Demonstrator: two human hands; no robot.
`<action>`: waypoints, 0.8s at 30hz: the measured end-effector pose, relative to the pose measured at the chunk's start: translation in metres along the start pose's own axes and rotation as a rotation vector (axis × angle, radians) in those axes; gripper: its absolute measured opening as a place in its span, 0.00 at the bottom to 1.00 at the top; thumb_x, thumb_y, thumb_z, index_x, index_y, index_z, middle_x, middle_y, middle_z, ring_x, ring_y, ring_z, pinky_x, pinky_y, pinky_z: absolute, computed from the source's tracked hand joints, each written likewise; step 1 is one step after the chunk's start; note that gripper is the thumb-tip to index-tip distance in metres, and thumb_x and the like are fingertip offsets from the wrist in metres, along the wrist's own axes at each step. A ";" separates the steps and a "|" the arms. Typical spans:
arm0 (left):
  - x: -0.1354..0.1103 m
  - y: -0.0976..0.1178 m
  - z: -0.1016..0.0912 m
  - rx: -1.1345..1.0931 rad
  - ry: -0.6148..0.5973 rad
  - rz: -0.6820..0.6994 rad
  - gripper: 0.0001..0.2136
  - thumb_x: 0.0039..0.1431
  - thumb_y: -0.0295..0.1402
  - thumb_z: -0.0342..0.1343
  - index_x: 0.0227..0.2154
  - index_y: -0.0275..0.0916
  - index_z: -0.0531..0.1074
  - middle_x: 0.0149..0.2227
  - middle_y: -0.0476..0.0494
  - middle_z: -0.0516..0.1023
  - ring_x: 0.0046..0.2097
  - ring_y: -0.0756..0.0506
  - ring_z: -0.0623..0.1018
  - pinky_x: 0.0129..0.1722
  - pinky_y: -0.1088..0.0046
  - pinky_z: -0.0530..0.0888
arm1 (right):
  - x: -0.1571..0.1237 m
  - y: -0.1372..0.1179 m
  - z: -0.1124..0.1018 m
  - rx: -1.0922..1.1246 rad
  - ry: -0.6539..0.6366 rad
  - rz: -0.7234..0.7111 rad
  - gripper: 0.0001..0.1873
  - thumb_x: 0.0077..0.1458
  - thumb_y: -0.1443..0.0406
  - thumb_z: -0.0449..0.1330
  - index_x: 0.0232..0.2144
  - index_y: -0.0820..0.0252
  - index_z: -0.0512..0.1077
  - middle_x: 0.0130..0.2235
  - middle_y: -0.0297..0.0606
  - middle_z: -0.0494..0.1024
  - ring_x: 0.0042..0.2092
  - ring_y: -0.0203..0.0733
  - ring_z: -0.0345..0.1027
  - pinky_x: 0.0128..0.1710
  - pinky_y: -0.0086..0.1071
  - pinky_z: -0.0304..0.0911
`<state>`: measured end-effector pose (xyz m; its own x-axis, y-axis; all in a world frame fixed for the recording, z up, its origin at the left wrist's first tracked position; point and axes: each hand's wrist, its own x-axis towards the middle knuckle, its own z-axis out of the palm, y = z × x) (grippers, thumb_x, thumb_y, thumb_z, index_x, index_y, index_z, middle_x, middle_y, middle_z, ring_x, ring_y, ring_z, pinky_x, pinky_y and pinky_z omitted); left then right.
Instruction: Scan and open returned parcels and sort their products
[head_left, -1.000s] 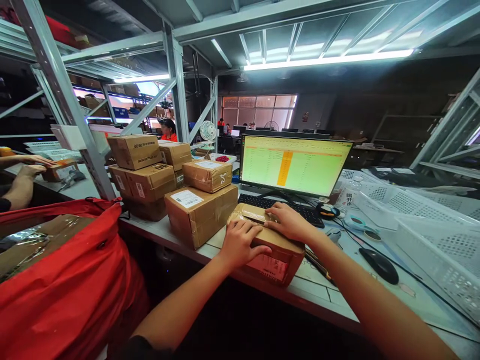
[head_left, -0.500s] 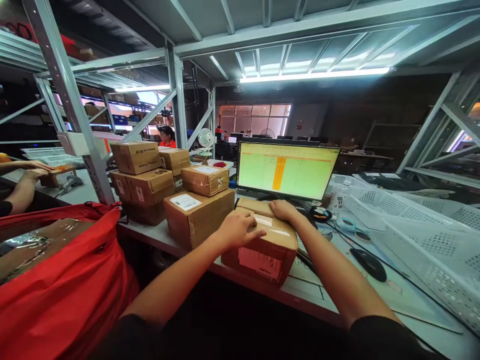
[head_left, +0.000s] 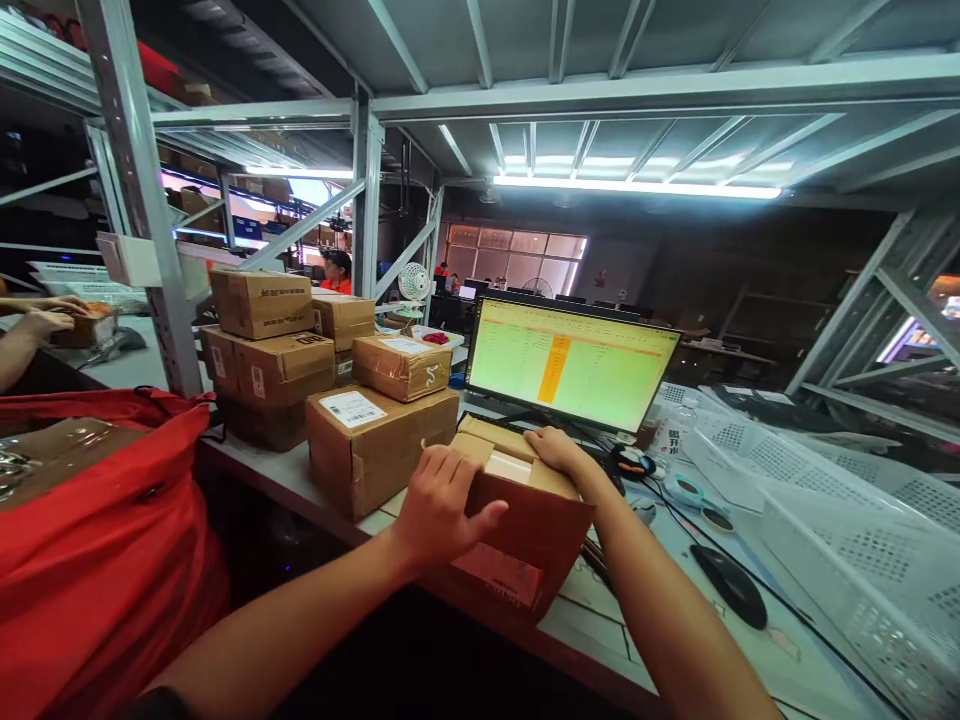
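In front of me on the table edge is a brown cardboard box (head_left: 491,515) with a pinkish label on its front. Its front top flap is lifted, and through the gap something pale (head_left: 508,466) shows; I cannot make out what it is. My left hand (head_left: 442,500) has its fingers hooked over the flap's left edge, with the thumb stuck out along the front. My right hand (head_left: 559,450) lies on the far right part of the box top, its fingers bent over the cardboard and closed on it.
Several taped cartons (head_left: 382,440) are stacked to the left. A monitor (head_left: 570,365) stands behind the box. On the right are a black mouse (head_left: 727,585), tape rolls (head_left: 684,488) and white plastic baskets (head_left: 832,540). A red bag (head_left: 112,560) fills the lower left; another person's hands (head_left: 49,322) are beyond.
The front flap of the box has come up, baring a pale patch inside. My left hand has moved left and nearer with the flap. My right hand stays on the box top.
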<state>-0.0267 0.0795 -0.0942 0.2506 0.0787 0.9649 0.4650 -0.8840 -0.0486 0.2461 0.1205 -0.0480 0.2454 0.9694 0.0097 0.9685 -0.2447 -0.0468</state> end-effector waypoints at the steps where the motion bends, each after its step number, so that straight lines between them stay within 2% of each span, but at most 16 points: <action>1: -0.001 0.004 -0.005 -0.002 -0.009 -0.022 0.14 0.72 0.45 0.51 0.39 0.38 0.70 0.35 0.40 0.77 0.38 0.40 0.74 0.43 0.61 0.70 | 0.001 -0.001 0.000 0.007 -0.003 0.004 0.28 0.73 0.58 0.44 0.47 0.64 0.83 0.51 0.52 0.83 0.50 0.48 0.78 0.48 0.34 0.66; 4: -0.010 0.014 -0.013 -0.005 -0.005 -0.023 0.09 0.69 0.40 0.54 0.38 0.39 0.69 0.33 0.43 0.77 0.37 0.40 0.74 0.43 0.61 0.70 | 0.004 -0.002 0.002 0.017 -0.003 0.009 0.27 0.72 0.58 0.46 0.46 0.63 0.84 0.49 0.49 0.84 0.49 0.48 0.78 0.48 0.32 0.66; 7: -0.041 0.021 -0.019 -0.048 -0.068 -0.015 0.07 0.65 0.38 0.57 0.35 0.40 0.68 0.34 0.43 0.78 0.37 0.41 0.76 0.41 0.61 0.70 | 0.006 -0.002 0.002 0.017 0.021 0.001 0.27 0.72 0.59 0.47 0.42 0.63 0.85 0.46 0.50 0.85 0.47 0.49 0.79 0.48 0.32 0.66; 9: -0.064 0.024 -0.028 -0.070 -0.160 -0.001 0.07 0.64 0.37 0.58 0.36 0.39 0.71 0.44 0.40 0.82 0.44 0.39 0.79 0.46 0.60 0.72 | 0.006 -0.003 0.000 0.019 0.054 -0.016 0.25 0.70 0.59 0.49 0.38 0.63 0.85 0.42 0.50 0.85 0.45 0.50 0.79 0.47 0.34 0.68; 11: -0.071 0.024 -0.043 -0.103 -0.288 0.034 0.11 0.64 0.41 0.59 0.40 0.38 0.74 0.55 0.36 0.81 0.54 0.36 0.79 0.53 0.59 0.73 | 0.005 -0.005 -0.004 0.026 0.121 -0.045 0.22 0.67 0.60 0.52 0.37 0.62 0.85 0.42 0.50 0.85 0.46 0.52 0.79 0.47 0.36 0.68; 13: -0.051 0.014 -0.057 -0.177 -0.476 0.014 0.16 0.66 0.46 0.58 0.46 0.37 0.75 0.56 0.34 0.81 0.55 0.35 0.80 0.53 0.59 0.74 | -0.002 -0.007 -0.009 0.034 0.258 -0.066 0.20 0.65 0.62 0.51 0.43 0.62 0.83 0.49 0.52 0.83 0.53 0.55 0.76 0.54 0.40 0.67; 15: -0.009 -0.005 -0.064 -0.297 -0.718 -0.113 0.18 0.70 0.46 0.54 0.51 0.38 0.76 0.48 0.38 0.85 0.47 0.39 0.83 0.45 0.64 0.75 | -0.015 -0.010 -0.013 0.109 0.511 -0.128 0.21 0.61 0.66 0.51 0.47 0.64 0.80 0.54 0.54 0.81 0.58 0.56 0.72 0.60 0.45 0.64; 16: 0.016 -0.017 -0.062 -0.381 -0.826 -0.174 0.17 0.72 0.46 0.52 0.51 0.40 0.76 0.44 0.41 0.85 0.43 0.41 0.83 0.42 0.66 0.74 | -0.023 -0.013 -0.015 0.178 0.616 -0.190 0.20 0.60 0.66 0.51 0.46 0.64 0.80 0.52 0.53 0.82 0.57 0.55 0.73 0.60 0.45 0.64; 17: 0.040 -0.030 -0.057 -0.484 -0.933 -0.184 0.16 0.73 0.43 0.51 0.49 0.40 0.77 0.42 0.43 0.86 0.41 0.44 0.82 0.41 0.69 0.73 | -0.033 -0.017 -0.015 0.259 0.661 -0.275 0.19 0.58 0.66 0.51 0.42 0.62 0.80 0.48 0.50 0.83 0.53 0.53 0.75 0.57 0.44 0.66; 18: 0.061 -0.041 -0.049 -0.592 -1.039 -0.178 0.14 0.73 0.40 0.50 0.46 0.38 0.79 0.42 0.44 0.86 0.40 0.46 0.82 0.41 0.72 0.72 | -0.044 -0.021 -0.014 0.336 0.627 -0.373 0.16 0.57 0.66 0.52 0.38 0.60 0.80 0.43 0.47 0.84 0.47 0.51 0.77 0.53 0.41 0.69; 20: 0.089 -0.057 -0.025 -0.662 -1.219 -0.179 0.15 0.72 0.36 0.50 0.38 0.36 0.80 0.40 0.45 0.85 0.40 0.48 0.80 0.42 0.75 0.70 | -0.065 -0.030 -0.010 0.414 0.389 -0.542 0.14 0.55 0.65 0.53 0.32 0.57 0.79 0.35 0.39 0.84 0.39 0.45 0.78 0.45 0.36 0.71; 22: 0.098 -0.060 0.000 -0.626 -1.323 -0.162 0.17 0.71 0.34 0.49 0.31 0.35 0.80 0.37 0.44 0.85 0.38 0.48 0.79 0.41 0.75 0.69 | -0.082 -0.038 -0.007 0.399 0.201 -0.619 0.14 0.54 0.66 0.53 0.31 0.56 0.80 0.33 0.36 0.84 0.35 0.42 0.76 0.41 0.34 0.70; 24: 0.094 -0.055 0.016 -0.532 -1.352 -0.104 0.19 0.71 0.35 0.49 0.27 0.36 0.79 0.33 0.44 0.84 0.35 0.48 0.77 0.39 0.73 0.68 | -0.095 -0.038 -0.010 0.359 0.200 -0.647 0.15 0.54 0.67 0.53 0.31 0.56 0.80 0.32 0.37 0.83 0.34 0.42 0.76 0.40 0.34 0.70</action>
<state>-0.0154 0.1427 -0.0045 0.9674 0.2515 -0.0310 0.2430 -0.8864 0.3939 0.1866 0.0380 -0.0376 -0.3292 0.8867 0.3247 0.8568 0.4250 -0.2919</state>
